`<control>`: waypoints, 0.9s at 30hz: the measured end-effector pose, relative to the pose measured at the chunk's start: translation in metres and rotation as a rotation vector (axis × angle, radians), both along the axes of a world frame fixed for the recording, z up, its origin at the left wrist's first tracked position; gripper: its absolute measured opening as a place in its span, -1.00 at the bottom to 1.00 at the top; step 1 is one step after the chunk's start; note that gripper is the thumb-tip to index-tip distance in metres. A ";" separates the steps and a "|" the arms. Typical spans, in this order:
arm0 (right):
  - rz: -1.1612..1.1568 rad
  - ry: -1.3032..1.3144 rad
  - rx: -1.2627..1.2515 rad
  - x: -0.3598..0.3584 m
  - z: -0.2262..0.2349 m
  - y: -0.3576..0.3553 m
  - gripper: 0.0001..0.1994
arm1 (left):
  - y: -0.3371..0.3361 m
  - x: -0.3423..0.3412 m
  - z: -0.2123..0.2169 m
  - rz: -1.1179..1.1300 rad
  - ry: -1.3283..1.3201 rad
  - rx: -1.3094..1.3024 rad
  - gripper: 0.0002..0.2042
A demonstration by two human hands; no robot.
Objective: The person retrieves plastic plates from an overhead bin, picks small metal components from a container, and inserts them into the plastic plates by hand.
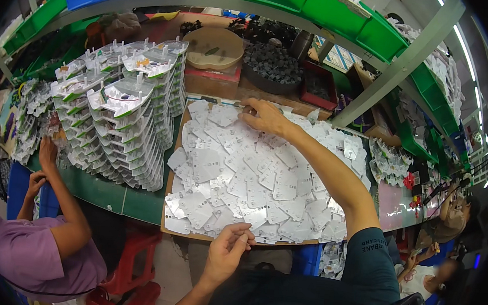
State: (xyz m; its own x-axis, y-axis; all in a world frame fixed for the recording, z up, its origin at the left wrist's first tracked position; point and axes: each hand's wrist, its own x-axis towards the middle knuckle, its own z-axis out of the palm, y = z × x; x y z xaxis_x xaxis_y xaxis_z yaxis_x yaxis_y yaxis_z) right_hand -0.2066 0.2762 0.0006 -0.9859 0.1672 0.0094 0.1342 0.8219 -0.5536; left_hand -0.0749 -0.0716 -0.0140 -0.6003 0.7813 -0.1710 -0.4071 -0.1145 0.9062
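Observation:
A wide heap of thin white plastic plates (265,174) with small holes lies in front of me on a brown board (169,204). My right hand (267,118) reaches across it to the far edge, fingers bent and spread apart over the plates there. No held piece shows in that hand. Closer to me, my left hand (227,253) hovers at the heap's near edge, palm inward. Its fingers are loosely curled with gaps between the tips, and nothing is visible in them.
Tall stacks of white-and-green molded housings (124,114) stand left of the heap. Behind it are a black bowl of dark small parts (272,66), a beige bowl (214,47) and a red tray (320,85). A post (403,64) rises right. A co-worker in purple (47,251) sits left.

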 end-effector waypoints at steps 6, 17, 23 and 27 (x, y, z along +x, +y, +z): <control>-0.049 0.101 -0.074 0.002 0.001 0.004 -0.49 | 0.001 0.002 0.000 -0.005 0.012 0.012 -0.76; -0.133 0.253 -0.046 0.016 0.015 0.018 -0.64 | 0.004 0.005 0.004 -0.028 0.010 -0.006 -0.76; -0.010 0.182 -0.029 0.070 0.017 0.016 -0.75 | -0.006 0.012 0.007 -0.044 0.014 -0.049 -0.75; -0.012 0.160 -0.005 0.086 0.031 0.022 -0.77 | -0.001 0.020 0.008 -0.219 -0.124 -0.104 -0.75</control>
